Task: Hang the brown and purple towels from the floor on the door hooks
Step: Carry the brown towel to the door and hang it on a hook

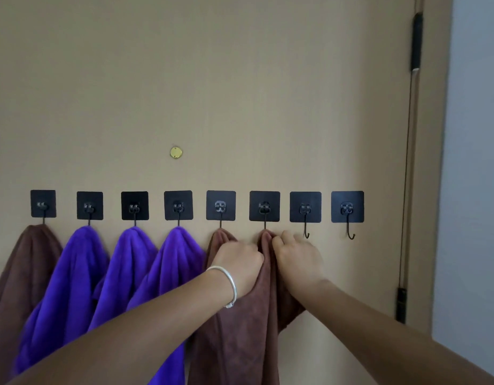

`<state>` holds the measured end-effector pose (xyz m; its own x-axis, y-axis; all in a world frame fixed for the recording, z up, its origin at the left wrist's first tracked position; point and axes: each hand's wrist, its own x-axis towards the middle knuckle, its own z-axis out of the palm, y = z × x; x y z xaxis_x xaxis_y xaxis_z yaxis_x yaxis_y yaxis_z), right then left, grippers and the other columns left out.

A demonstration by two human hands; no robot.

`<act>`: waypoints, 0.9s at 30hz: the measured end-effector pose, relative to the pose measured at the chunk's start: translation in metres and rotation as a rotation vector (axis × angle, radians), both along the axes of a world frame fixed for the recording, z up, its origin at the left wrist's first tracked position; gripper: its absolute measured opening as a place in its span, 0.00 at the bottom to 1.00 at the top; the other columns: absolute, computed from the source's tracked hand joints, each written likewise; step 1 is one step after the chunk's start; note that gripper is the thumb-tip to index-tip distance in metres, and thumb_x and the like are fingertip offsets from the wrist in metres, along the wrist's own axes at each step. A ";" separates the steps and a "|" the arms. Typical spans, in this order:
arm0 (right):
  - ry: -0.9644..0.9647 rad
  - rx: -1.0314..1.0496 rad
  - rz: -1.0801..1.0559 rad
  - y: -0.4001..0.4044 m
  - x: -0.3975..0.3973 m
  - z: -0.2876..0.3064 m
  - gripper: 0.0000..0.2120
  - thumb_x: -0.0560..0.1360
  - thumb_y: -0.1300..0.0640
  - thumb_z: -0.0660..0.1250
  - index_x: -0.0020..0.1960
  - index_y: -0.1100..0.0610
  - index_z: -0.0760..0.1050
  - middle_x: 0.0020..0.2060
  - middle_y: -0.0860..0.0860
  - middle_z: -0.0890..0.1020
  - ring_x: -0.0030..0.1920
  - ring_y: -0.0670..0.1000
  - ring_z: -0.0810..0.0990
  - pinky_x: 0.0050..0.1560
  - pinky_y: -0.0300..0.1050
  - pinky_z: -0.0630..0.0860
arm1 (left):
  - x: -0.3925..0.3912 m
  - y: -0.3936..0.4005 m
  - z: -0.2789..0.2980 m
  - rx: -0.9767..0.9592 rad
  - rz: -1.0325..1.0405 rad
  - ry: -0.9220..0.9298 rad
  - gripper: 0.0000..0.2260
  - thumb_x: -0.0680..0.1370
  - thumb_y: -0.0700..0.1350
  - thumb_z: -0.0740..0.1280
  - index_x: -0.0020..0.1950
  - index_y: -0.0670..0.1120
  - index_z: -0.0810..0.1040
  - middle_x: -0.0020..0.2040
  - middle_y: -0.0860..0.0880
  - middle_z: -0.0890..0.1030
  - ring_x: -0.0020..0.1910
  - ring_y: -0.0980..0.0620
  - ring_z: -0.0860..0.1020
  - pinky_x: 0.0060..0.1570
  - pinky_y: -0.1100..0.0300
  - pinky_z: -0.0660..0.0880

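While both hands pinched the brown towel (248,315), left hand (237,263) and right hand (297,257) flanked its peak directly beneath the sixth hook (265,215).

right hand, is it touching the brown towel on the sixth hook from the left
Touching. The head view shows the right hand with fingertips curled into the top fold of the brown towel, just under the sixth hook; the left hand grips it too.

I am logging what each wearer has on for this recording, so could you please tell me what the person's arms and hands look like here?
Both forearms are bare, with no sleeves in view. The left hand has a plain silver bangle around its wrist. The right hand wears nothing visible: no ring, watch or glove.
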<state>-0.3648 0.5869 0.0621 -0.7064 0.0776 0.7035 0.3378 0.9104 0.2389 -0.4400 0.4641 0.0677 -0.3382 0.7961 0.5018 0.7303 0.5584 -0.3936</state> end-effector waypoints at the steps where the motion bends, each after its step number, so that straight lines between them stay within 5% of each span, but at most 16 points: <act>1: -0.025 -0.090 0.026 0.002 -0.004 -0.006 0.11 0.76 0.61 0.62 0.58 0.57 0.71 0.53 0.54 0.77 0.48 0.57 0.79 0.42 0.46 0.72 | 0.001 0.000 -0.002 0.021 -0.014 -0.129 0.11 0.79 0.44 0.55 0.55 0.46 0.76 0.54 0.44 0.80 0.52 0.41 0.78 0.45 0.52 0.71; 5: 0.019 -0.354 0.146 0.007 -0.008 -0.025 0.06 0.78 0.60 0.56 0.54 0.55 0.68 0.50 0.54 0.77 0.44 0.58 0.79 0.42 0.48 0.71 | -0.003 -0.004 -0.025 0.193 -0.111 -0.676 0.10 0.78 0.42 0.57 0.59 0.44 0.67 0.55 0.40 0.80 0.53 0.40 0.78 0.53 0.50 0.74; 8: -0.019 -0.468 0.207 0.005 -0.005 -0.029 0.06 0.78 0.55 0.57 0.53 0.53 0.68 0.49 0.53 0.77 0.46 0.58 0.77 0.45 0.50 0.72 | -0.005 -0.006 -0.032 0.152 -0.137 -0.871 0.12 0.78 0.44 0.59 0.61 0.44 0.68 0.60 0.43 0.78 0.58 0.44 0.76 0.60 0.52 0.72; 13: 0.009 -0.412 0.121 0.007 0.011 -0.023 0.11 0.77 0.57 0.54 0.55 0.52 0.72 0.50 0.51 0.79 0.46 0.56 0.77 0.44 0.47 0.73 | -0.005 -0.008 0.007 0.037 -0.028 -0.485 0.05 0.76 0.42 0.58 0.40 0.47 0.68 0.51 0.43 0.80 0.48 0.44 0.77 0.44 0.58 0.70; 16: 0.106 -0.362 0.062 0.006 0.031 -0.018 0.13 0.77 0.55 0.55 0.57 0.50 0.75 0.49 0.49 0.80 0.45 0.55 0.79 0.43 0.46 0.74 | 0.008 -0.001 0.035 0.187 -0.083 -0.162 0.05 0.75 0.42 0.57 0.40 0.50 0.68 0.45 0.48 0.79 0.39 0.46 0.74 0.38 0.57 0.66; 19: 0.180 -0.328 -0.062 0.008 0.058 -0.016 0.11 0.77 0.54 0.58 0.55 0.50 0.76 0.47 0.47 0.80 0.43 0.52 0.79 0.38 0.44 0.74 | 0.018 0.012 0.039 0.315 -0.291 0.038 0.02 0.77 0.46 0.58 0.46 0.51 0.70 0.45 0.52 0.77 0.42 0.47 0.76 0.35 0.56 0.62; 23: 0.216 -0.277 -0.345 0.018 0.113 -0.019 0.12 0.77 0.52 0.60 0.59 0.49 0.75 0.50 0.47 0.80 0.45 0.50 0.78 0.38 0.42 0.69 | 0.032 0.038 0.018 0.301 -0.518 0.034 0.17 0.78 0.55 0.58 0.64 0.51 0.69 0.60 0.51 0.74 0.58 0.48 0.72 0.52 0.53 0.68; 27: 0.201 -0.173 -0.574 0.010 0.175 -0.018 0.13 0.75 0.53 0.63 0.59 0.52 0.76 0.55 0.50 0.78 0.55 0.54 0.75 0.52 0.48 0.72 | 0.061 0.063 -0.001 0.223 -0.631 -0.052 0.32 0.78 0.61 0.57 0.77 0.50 0.50 0.76 0.47 0.58 0.75 0.46 0.53 0.72 0.46 0.54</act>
